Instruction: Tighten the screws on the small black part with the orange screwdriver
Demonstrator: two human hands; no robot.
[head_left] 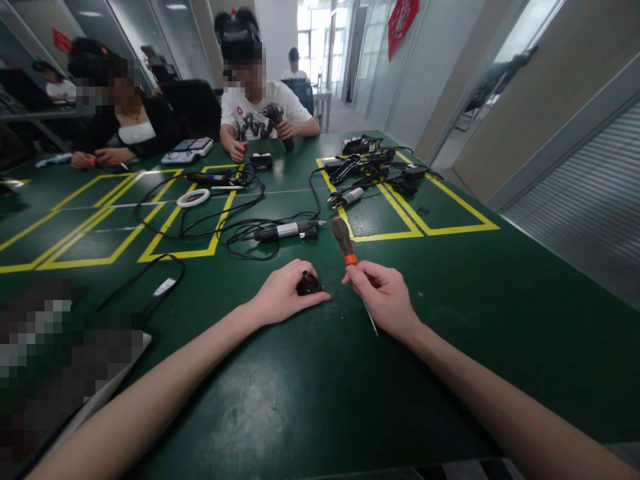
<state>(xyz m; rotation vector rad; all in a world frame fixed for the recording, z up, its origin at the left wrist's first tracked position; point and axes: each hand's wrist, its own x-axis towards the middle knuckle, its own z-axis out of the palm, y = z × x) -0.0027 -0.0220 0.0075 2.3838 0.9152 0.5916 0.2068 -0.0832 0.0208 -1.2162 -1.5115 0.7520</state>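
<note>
Left fingers (316, 299) are holding small black part (311, 285) within their curl | right fingers (361, 281) are clamping screwdriver (342, 237), handle pointing beyond them | both are being held; screwdriver is not yet touching the part.

Saw a grey-and-black corded tool (287, 231) just beyond the grip, a white ring (193, 192) farther off to the left. Noted tangled black cables (406, 184) beyond the grip to the right. Spotted a co-worker (250, 107) with a drill (274, 115) well beyond the grip, across the green table (310, 387).
</note>
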